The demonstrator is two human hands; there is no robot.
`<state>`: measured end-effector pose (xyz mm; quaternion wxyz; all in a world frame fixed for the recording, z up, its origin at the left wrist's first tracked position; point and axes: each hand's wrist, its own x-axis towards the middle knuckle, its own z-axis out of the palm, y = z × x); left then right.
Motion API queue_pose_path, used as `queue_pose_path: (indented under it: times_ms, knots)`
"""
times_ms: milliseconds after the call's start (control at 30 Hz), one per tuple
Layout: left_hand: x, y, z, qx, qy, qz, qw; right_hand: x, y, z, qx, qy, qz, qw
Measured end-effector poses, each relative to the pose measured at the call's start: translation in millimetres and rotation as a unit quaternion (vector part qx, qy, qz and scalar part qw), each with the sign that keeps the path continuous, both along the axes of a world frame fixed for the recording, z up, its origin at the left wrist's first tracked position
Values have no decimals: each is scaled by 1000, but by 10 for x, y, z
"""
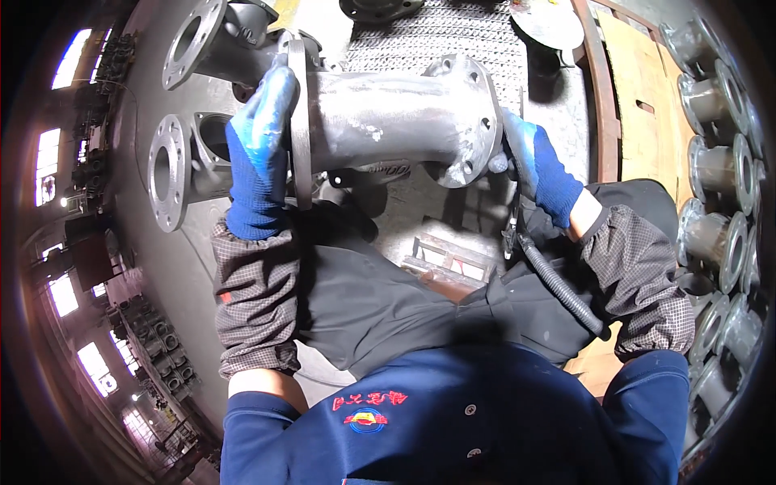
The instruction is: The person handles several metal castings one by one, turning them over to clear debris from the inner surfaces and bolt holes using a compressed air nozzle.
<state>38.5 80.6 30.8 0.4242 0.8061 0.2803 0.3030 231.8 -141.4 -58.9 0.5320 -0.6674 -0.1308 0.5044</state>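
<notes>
A grey metal flanged pipe (372,117) lies crosswise in front of me, with a round bolt-holed flange at each end. My left hand (263,141), in a blue work glove, is closed on the left flange, its palm against the outer face. My right hand (535,158), gloved the same way, grips the right flange at its outer side; some of its fingers are hidden behind the rim. Just below the right hand hangs a thin metal fitting (511,230), near a dark ribbed hose (562,283) lying over my right thigh. Whether the right hand also holds this fitting is unclear.
More flanged castings (170,172) stand at the left. Beyond the pipe is a textured metal plate (436,32), with a round pale disc (550,23) beside it. Wooden boards (638,97) lie to the right, and several stacked flanged pipes (715,170) line the far right.
</notes>
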Motion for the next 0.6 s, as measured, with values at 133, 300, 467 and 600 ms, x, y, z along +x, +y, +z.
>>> queue_pose_path:
  times_ms: [133, 300, 467, 600]
  knots:
    - [2, 133, -3, 372, 74, -102, 919, 152, 41, -50, 17, 18, -40, 999]
    - [215, 1, 111, -15, 49, -91, 994, 239, 151, 109, 23, 92, -146, 985]
    - [404, -211, 110, 42, 76, -69, 994, 386, 127, -116, 88, 133, -172, 972]
    - [372, 109, -60, 187, 103, -41, 976, 431, 132, -105, 102, 111, -164, 975]
